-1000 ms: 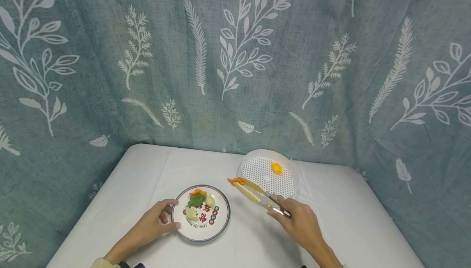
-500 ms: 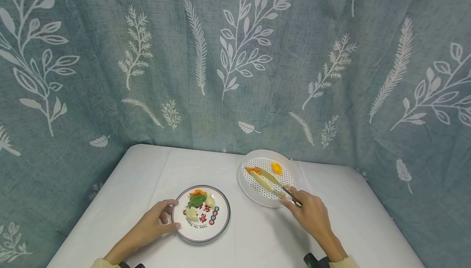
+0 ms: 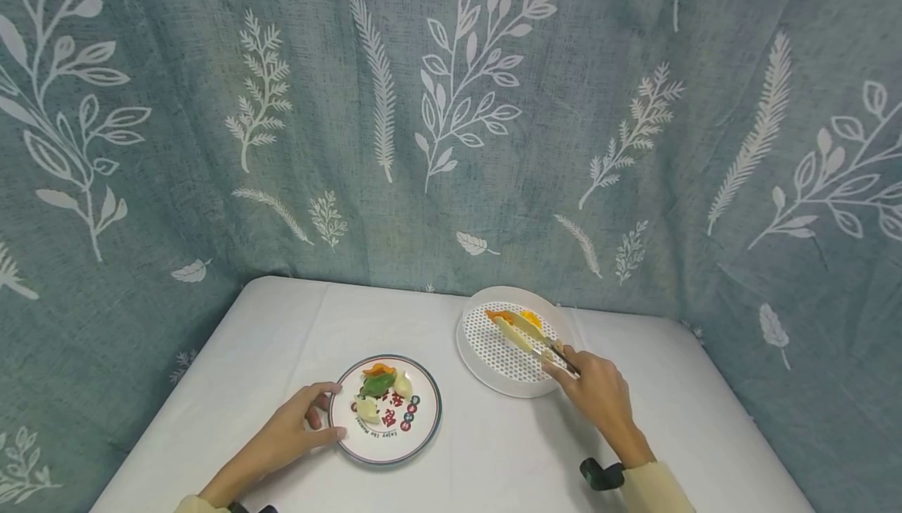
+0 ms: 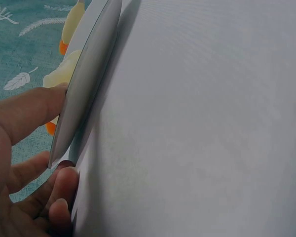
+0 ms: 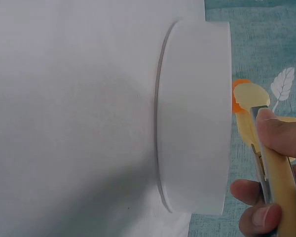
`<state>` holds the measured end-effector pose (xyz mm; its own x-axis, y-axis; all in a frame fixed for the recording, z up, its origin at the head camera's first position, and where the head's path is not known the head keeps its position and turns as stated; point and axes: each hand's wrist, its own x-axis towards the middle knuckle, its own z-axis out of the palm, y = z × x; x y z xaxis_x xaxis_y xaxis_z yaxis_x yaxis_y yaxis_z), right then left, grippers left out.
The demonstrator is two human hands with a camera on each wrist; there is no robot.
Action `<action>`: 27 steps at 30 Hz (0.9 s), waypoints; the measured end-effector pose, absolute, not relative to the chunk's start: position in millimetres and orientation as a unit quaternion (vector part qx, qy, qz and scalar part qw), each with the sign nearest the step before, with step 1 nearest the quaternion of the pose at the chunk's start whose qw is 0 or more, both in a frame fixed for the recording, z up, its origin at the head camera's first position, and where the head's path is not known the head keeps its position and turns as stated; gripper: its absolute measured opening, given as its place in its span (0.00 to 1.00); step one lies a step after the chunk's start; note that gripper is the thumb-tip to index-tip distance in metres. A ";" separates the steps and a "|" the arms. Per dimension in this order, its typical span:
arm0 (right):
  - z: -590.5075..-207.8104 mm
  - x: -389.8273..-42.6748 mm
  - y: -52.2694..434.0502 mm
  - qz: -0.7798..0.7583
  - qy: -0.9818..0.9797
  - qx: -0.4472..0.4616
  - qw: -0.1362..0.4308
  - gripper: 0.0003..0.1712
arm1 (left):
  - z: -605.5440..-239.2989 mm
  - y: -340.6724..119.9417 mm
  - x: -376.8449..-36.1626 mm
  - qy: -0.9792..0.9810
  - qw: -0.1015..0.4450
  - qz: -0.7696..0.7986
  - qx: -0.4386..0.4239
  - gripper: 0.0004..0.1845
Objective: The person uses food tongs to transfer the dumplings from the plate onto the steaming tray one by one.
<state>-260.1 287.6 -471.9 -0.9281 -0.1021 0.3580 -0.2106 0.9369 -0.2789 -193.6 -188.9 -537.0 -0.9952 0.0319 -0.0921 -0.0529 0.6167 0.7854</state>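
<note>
My left hand (image 3: 299,423) holds the left rim of a round white plate (image 3: 423,384), thumb and fingers set apart along its edge. On the plate lie an orange piece (image 3: 378,369), a green piece (image 3: 377,384) and cream pieces (image 3: 367,410), shaped like small dumplings. My right hand (image 3: 599,391) grips yellow-tipped tongs (image 3: 517,335) above a round white steamer basket (image 3: 503,388) with a perforated base. At the tongs' tips is an orange piece (image 3: 496,315); a yellow piece (image 3: 532,316) sits beyond it, partly covered. In the right wrist view, the basket wall (image 5: 195,118) hides the basket's inside.
A white cloth (image 3: 282,341) covers the table, and its surface runs between the plate and the basket. Behind and to the sides hangs a green leaf-patterned curtain (image 3: 395,145). The basket stands near the table's back edge.
My right hand has carried the tongs and the orange piece rightward and back, from beside the basket to over it, close to the yellow piece. My left hand and the plate have stayed put.
</note>
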 end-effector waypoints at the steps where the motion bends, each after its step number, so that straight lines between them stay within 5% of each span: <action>1: -472.5 -261.7 288.5 0.156 -0.970 0.079 0.171 0.36 | -537.2 -188.8 -193.5 0.898 0.049 0.437 -0.006 0.43; 27: -472.4 -292.3 289.8 0.132 -0.980 0.054 0.142 0.38 | -537.1 -188.4 -192.3 0.897 0.047 0.440 -0.005 0.43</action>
